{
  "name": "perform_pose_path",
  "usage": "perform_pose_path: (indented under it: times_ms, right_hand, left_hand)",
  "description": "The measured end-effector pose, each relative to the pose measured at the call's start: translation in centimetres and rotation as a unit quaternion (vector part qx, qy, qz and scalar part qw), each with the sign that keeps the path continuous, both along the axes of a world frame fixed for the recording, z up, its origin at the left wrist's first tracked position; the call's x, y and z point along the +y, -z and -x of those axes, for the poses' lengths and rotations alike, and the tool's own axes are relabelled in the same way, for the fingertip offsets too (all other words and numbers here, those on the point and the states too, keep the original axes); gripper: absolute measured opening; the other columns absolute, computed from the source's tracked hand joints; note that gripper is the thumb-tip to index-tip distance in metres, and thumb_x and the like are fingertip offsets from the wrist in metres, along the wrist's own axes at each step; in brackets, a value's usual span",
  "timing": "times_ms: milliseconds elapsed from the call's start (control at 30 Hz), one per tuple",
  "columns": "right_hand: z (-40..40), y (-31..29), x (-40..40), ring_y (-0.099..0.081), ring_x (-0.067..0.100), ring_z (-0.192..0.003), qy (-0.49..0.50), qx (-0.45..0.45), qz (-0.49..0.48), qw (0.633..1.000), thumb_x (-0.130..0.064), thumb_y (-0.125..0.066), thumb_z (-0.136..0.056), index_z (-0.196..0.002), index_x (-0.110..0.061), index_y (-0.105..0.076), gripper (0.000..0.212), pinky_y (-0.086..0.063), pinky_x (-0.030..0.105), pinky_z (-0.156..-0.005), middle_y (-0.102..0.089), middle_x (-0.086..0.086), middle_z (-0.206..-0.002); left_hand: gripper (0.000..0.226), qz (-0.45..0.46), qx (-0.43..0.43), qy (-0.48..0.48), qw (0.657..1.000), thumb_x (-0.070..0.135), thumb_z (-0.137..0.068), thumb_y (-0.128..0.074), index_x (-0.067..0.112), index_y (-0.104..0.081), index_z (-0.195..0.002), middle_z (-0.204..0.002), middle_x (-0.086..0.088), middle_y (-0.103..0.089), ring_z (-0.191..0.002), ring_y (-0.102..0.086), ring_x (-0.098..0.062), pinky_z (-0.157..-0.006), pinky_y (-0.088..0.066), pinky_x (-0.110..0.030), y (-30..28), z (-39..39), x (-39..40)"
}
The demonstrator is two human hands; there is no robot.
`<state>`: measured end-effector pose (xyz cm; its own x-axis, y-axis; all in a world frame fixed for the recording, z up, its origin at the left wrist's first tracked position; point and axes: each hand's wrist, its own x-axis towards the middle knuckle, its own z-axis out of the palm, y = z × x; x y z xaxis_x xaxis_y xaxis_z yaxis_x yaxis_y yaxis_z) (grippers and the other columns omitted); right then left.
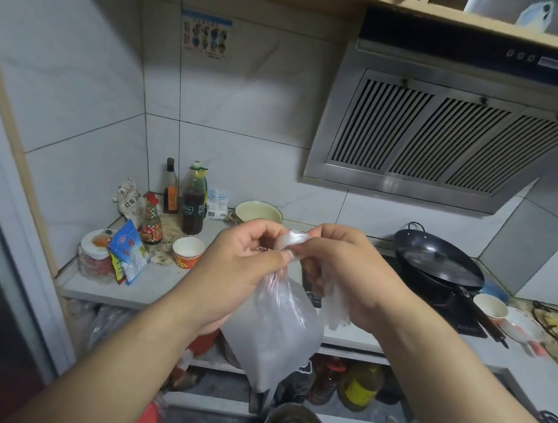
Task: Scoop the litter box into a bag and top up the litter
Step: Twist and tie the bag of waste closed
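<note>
Both the left hand (242, 252) and right hand (340, 269) pinch the bunched top of a thin clear plastic bag (272, 327) above the counter (159, 285), its translucent folds blurring whatever lies behind.

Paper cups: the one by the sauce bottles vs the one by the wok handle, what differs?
The left paper cup has a red and yellow printed band below a white rim; the right paper cup shows no print. The left one stands alone on the counter near the sauce bottle; the right one is right of the wok, beside its handle. Both stand upright, open end up, with pale insides.
</note>
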<state>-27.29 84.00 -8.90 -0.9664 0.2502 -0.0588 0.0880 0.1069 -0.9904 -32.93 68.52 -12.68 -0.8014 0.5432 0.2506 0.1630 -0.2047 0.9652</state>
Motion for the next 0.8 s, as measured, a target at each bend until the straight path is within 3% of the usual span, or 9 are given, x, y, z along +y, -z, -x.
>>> perform_pose_path:
  times_ms: [133, 233, 300, 433, 500, 600, 667, 767, 800]
  right_hand:
    - [-0.7, -0.7, 0.3, -0.041, 0.019, -0.049, -0.036, 0.001, -0.001, 0.999, -0.003, -0.065, -0.089, -0.085, -0.004, -0.057, 0.009, -0.031, 0.029, -0.049, -0.05, 0.012, -0.063]
    - [-1.7, -1.4, 0.7, -0.056, 0.022, -0.059, -0.03, 0.0, -0.076, 0.997, -0.004, -0.071, -0.084, -0.099, 0.0, -0.061, 0.019, -0.045, 0.039, -0.061, -0.068, 0.015, -0.072]
    - [-2.3, -1.8, 0.7, -0.059, 0.021, -0.061, -0.008, 0.019, -0.177, 0.984, -0.007, -0.073, -0.082, -0.094, -0.005, -0.067, 0.014, -0.049, 0.043, -0.063, -0.072, 0.013, -0.072]
    - [-3.4, -3.0, 0.0, -0.055, 0.026, -0.054, 0.002, 0.102, -0.319, 0.942, -0.013, -0.069, -0.082, -0.079, -0.016, -0.071, 0.005, -0.052, 0.047, -0.047, -0.068, 0.003, -0.068]
    - [-3.6, -3.6, 0.0, -0.061, 0.034, -0.064, -0.011, 0.109, -0.346, 0.932, -0.015, -0.069, -0.082, -0.081, -0.02, -0.072, 0.006, -0.055, 0.053, -0.049, -0.069, 0.003, -0.072]
    - [-3.7, -3.7, 0.5, -0.063, 0.032, -0.066, -0.022, 0.127, -0.35, 0.928, -0.016, -0.071, -0.083, -0.086, -0.022, -0.069, 0.007, -0.055, 0.053, -0.049, -0.069, 0.001, -0.076]
    - [-3.6, -3.4, 0.9, -0.061, 0.022, -0.063, -0.017, 0.178, -0.391, 0.903, -0.017, -0.072, -0.085, -0.088, -0.023, -0.064, 0.01, -0.055, 0.045, -0.054, -0.067, -0.004, -0.075]
    - [-3.4, -3.1, 1.1, -0.057, 0.011, -0.068, -0.032, 0.244, -0.502, 0.829, -0.017, -0.07, -0.09, -0.094, -0.016, -0.061, 0.01, -0.046, 0.026, -0.059, -0.063, -0.009, -0.075]
    - [-3.3, -3.1, 1.2, -0.057, 0.01, -0.067, -0.04, 0.239, -0.503, 0.829, -0.017, -0.069, -0.091, -0.096, -0.017, -0.061, 0.01, -0.046, 0.024, -0.059, -0.062, -0.01, -0.075]
  left_hand:
    - [0.034, -0.022, 0.014, -0.031, 0.999, -0.003, -0.093, -0.065, 0.027, -0.078, -0.103, -0.081, 0.01, -0.072, -0.078, -0.064, -0.006, -0.08, -0.054, -0.022, -0.4, -0.4, 0.3]
    - [0.037, -0.027, 0.016, -0.053, 0.998, -0.002, -0.092, -0.067, 0.032, -0.079, -0.1, -0.084, 0.007, -0.073, -0.078, -0.065, -0.009, -0.08, -0.054, -0.027, -0.6, -0.3, 0.2]
    - [0.034, -0.023, 0.017, -0.053, 0.998, -0.002, -0.091, -0.069, 0.028, -0.078, -0.105, -0.086, 0.002, -0.073, -0.075, -0.065, -0.012, -0.078, -0.053, -0.031, -0.6, -0.3, 0.2]
    - [0.031, -0.015, 0.047, -0.02, 0.999, 0.007, -0.086, -0.08, 0.023, -0.075, -0.112, -0.097, -0.006, -0.079, -0.085, -0.074, -0.026, -0.086, -0.058, -0.039, -0.7, -0.8, 0.5]
    - [0.033, -0.006, 0.062, -0.02, 0.998, 0.012, -0.084, -0.083, 0.023, -0.074, -0.113, -0.098, -0.007, -0.079, -0.094, -0.073, -0.039, -0.09, -0.059, -0.046, -0.8, -0.9, 0.7]
    - [0.026, -0.012, 0.092, -0.026, 0.995, 0.008, -0.086, -0.08, 0.026, -0.075, -0.105, -0.097, -0.006, -0.077, -0.085, -0.07, -0.04, -0.084, -0.058, -0.052, -0.8, -0.4, 0.8]
    - [0.021, -0.021, 0.105, -0.024, 0.994, 0.007, -0.091, -0.076, 0.025, -0.074, -0.1, -0.097, -0.005, -0.075, -0.08, -0.065, -0.033, -0.077, -0.053, -0.045, -0.7, -0.2, 0.9]
    - [0.006, -0.026, 0.111, -0.004, 0.994, 0.008, -0.095, -0.07, 0.013, -0.069, -0.098, -0.086, 0.005, -0.07, -0.076, -0.062, -0.013, -0.074, -0.049, -0.027, -0.8, 0.0, 1.1]
    - [0.003, -0.025, 0.107, 0.001, 0.994, 0.008, -0.096, -0.069, 0.009, -0.066, -0.096, -0.082, 0.008, -0.067, -0.072, -0.061, -0.007, -0.072, -0.048, -0.021, -0.7, 0.0, 1.1]
